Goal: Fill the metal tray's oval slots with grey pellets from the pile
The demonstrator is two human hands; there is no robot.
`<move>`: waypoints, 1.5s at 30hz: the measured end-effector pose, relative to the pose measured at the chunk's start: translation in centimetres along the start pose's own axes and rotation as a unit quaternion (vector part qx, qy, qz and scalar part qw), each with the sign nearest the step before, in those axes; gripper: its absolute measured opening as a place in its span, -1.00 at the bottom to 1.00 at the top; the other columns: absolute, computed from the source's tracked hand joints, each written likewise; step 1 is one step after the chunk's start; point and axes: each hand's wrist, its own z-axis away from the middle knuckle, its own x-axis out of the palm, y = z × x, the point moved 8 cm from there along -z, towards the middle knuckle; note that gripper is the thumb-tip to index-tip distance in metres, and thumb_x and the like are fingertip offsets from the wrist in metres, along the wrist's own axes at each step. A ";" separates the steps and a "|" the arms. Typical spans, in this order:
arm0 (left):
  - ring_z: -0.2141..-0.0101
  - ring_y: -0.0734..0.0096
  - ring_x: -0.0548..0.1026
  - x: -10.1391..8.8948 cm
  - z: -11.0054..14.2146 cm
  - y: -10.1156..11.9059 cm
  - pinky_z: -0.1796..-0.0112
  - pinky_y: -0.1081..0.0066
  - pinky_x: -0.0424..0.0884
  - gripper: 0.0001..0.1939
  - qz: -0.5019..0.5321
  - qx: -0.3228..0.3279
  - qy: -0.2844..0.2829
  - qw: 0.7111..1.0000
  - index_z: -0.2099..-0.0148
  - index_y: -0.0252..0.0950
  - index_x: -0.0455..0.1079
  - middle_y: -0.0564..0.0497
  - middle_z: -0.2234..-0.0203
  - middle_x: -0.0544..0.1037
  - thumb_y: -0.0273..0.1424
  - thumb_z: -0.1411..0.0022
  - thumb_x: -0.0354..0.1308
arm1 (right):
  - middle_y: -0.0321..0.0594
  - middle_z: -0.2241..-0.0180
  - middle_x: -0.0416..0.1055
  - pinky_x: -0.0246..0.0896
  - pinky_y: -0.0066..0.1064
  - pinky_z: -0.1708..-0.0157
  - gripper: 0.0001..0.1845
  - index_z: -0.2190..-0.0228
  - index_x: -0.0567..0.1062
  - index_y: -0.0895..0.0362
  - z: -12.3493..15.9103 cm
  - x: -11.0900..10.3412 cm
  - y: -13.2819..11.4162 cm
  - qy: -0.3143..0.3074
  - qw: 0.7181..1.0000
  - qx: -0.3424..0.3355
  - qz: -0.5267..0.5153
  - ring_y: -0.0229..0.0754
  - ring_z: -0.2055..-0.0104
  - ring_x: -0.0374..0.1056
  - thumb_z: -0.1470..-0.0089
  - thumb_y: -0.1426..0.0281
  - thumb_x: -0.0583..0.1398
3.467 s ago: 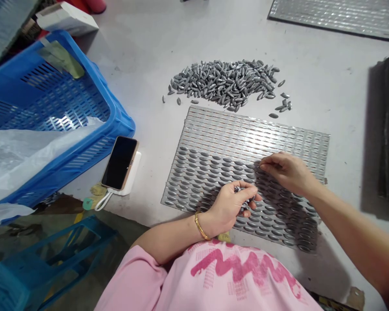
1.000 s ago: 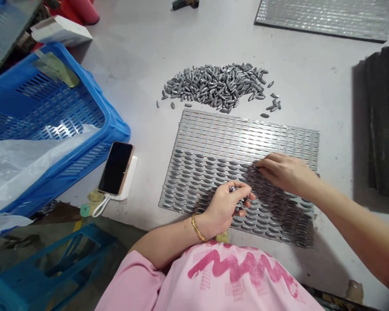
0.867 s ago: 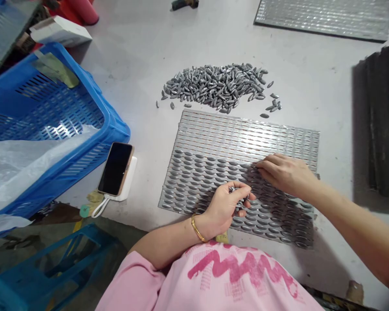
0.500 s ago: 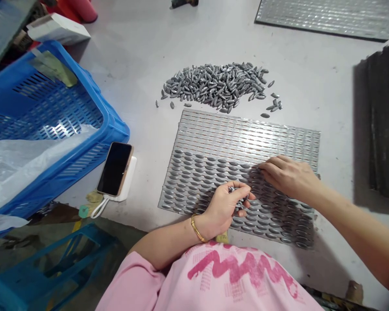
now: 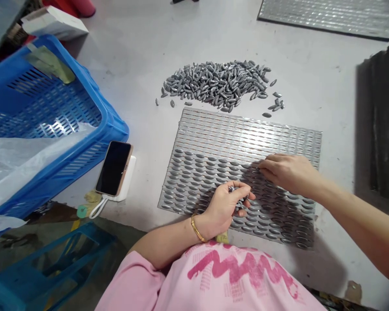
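Observation:
My left hand (image 5: pixel 227 203), with a gold bangle at the wrist, is curled around a small bunch of grey oval metal pellets (image 5: pixel 237 199) just above a perforated metal plate (image 5: pixel 246 142). My right hand (image 5: pixel 287 172) rests its fingertips on the plate at the upper edge of the pellet rows. Anything between those fingers is hidden. Pellets (image 5: pixel 197 181) sit in the plate's slots over its lower part, while the upper slots show bare. A loose heap of pellets (image 5: pixel 217 84) lies on the grey table (image 5: pixel 142 77) beyond the plate.
A blue perforated crate (image 5: pixel 52 103) with a white plastic bag (image 5: pixel 26 164) stands at the left, beside a phone (image 5: pixel 113 168) on a white power bank. Dark stacked plates (image 5: pixel 381 121) lie at the right, and another plate (image 5: pixel 327 15) lies at the far edge.
My right hand has shifted slightly right and down over the plate. My left hand still holds its bunch of pellets. The whole view has drifted a little.

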 end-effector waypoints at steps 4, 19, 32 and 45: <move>0.48 0.54 0.36 0.1 0.0 0.0 0.58 0.55 0.08 -0.72 -0.003 0.004 -0.004 1.000 0.28 -0.28 0.32 0.00 0.41 0.51 -0.29 -0.05 0.33 | -0.15 0.36 0.54 -0.18 -0.35 0.53 -0.58 0.35 0.59 0.08 -0.5 -0.1 -0.4 -0.010 1.000 -0.010 -0.001 -0.19 0.38 0.37 -0.30 0.25 -0.02; 0.48 0.56 0.36 -0.7 0.6 0.8 0.59 0.58 0.11 -0.73 0.001 0.017 0.006 1.000 0.27 -0.29 0.32 -0.01 0.40 0.51 -0.29 -0.08 0.32 | -0.11 0.40 0.48 -0.31 -0.34 0.56 -0.72 0.35 0.52 0.14 -0.7 0.2 -1.5 -0.093 0.992 0.002 0.085 -0.15 0.38 0.33 -0.24 0.40 0.02; 0.47 0.55 0.37 -0.2 0.8 0.8 0.58 0.57 0.11 -0.70 0.001 0.023 0.002 1.000 0.27 -0.28 0.32 -0.01 0.40 0.51 -0.27 -0.05 0.34 | -0.20 0.28 0.55 0.06 -0.38 0.47 -0.67 0.13 0.58 0.02 0.9 -0.5 0.1 0.063 0.997 -0.019 -0.032 -0.16 0.28 0.43 -0.32 0.27 0.03; 0.48 0.55 0.36 0.3 1.4 0.6 0.59 0.58 0.13 -0.77 -0.006 0.039 0.004 0.999 0.26 -0.29 0.33 -0.02 0.41 0.50 -0.32 -0.10 0.29 | -0.17 0.31 0.54 0.18 -0.36 0.40 -0.70 0.18 0.60 0.06 1.5 -0.2 -0.3 0.112 0.987 -0.102 -0.047 -0.14 0.27 0.41 -0.31 0.36 0.06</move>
